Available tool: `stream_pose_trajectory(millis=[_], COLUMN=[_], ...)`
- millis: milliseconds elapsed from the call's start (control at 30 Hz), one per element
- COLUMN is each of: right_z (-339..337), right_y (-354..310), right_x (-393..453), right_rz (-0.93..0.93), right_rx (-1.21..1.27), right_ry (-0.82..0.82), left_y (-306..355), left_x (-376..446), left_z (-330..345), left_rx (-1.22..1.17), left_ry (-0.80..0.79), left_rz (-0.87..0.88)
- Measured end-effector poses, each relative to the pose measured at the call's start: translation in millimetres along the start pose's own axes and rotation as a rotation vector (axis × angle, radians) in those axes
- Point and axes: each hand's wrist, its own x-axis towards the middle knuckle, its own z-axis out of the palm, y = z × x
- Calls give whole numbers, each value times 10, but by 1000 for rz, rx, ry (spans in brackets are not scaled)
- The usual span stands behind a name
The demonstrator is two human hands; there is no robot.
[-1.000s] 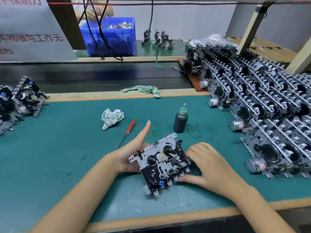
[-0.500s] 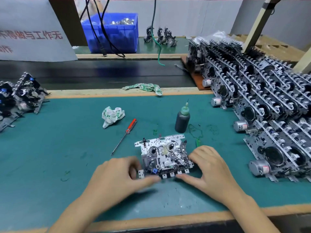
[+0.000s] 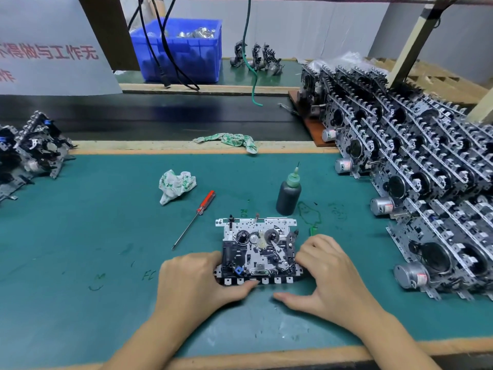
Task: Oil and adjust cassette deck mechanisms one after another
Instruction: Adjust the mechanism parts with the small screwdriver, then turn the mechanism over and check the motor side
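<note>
Nearest the front edge of the table (image 3: 80, 236), we see the two hands flanking one cassette deck mechanism (image 3: 258, 249), which lies flat, reels up, on the green mat just right of centre. The left hand (image 3: 197, 281) grips the mechanism's left end, fingers curled over the edge and thumb laid along the row of tabs on its near side. The right hand (image 3: 328, 273) rests against the right end with fingers curled onto the frame; its thumb lies straight on the mat, just clear of the tabs. We judge this to be an adjusting or checking step, since neither hand holds a tool.

Just beyond the mechanism stands the oil bottle (image 3: 289, 194), upright and untouched, its needle tip pointing up. To its left lies the red-handled screwdriver (image 3: 196, 217), and beyond that a crumpled cloth (image 3: 176, 185). A second cloth (image 3: 229, 140) lies on the table's far edge.

Along the right edge, a large stack of mechanisms (image 3: 426, 182) leans in tight rows, motors outward, running to the far right corner. At the left edge sits a small group of mechanisms (image 3: 32, 153).

We cannot tell which pile is finished. If the small group is the done work, we judge the task to be at an early stage, with most units left.
</note>
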Motion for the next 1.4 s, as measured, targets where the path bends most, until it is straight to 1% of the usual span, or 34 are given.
stream_pose_trajectory(millis=[67, 133, 200, 300, 367, 500, 567, 633, 733, 767, 833, 900, 967, 1067, 1233, 1300, 1400], right_z=[12, 25, 25, 13, 11, 27, 20, 14, 34, 42, 35, 12, -2, 6, -7, -6, 7], right_y=[-29, -53, -58, -44, -39, -53, -44, -25, -29, -30, -8, 43, 85, 85, 70, 54, 35], right_x=[-8, 0, 9, 11, 9, 13, 23, 17, 9, 8, 11, 4, -11, -24, -38, -45, -34], right_rz=[17, 32, 35, 10, -1, 36, 39, 39, 75, 82, 64, -6, -56, -43, -43, -39, -9], right_rx=[-38, -82, -88, -17, 14, -78, -108, -114, -129, -136, -126, -107, -133, -135, -20, -19, -69], right_ry=[55, 90, 96, 64, 41, 94, 100, 95, 113, 122, 112, 59, 35, 40, -5, -14, 20], left_y=[-67, -85, -56, -5, -27, -125, -146, -142, -127, -121, -111, -106, -121, -145, -142, -169, -180], left_x=[16, 25, 19, 9, 27, 74, 85, 73, 37, 32, 35, 36, 40, 35, 36, 45, 44], left_z=[-17, -34, -23, 14, 15, 0, -1, 0, 3, 1, -1, 0, 0, 5, 58, 55, 16], left_rx=[-26, -43, -54, -39, -25, -75, -96, -127, -144, -144, -131, -117, -116, -102, -87, -98, -125], left_ry=[-27, -39, -10, 18, 10, -46, -68, -74, -70, -58, -33, -17, -6, 10, 18, 14, -15], left_rz=[76, 108, 93, 29, 37, 150, 168, 202, 319, 333, 309, 287, 313, 317, 158, 188, 283])
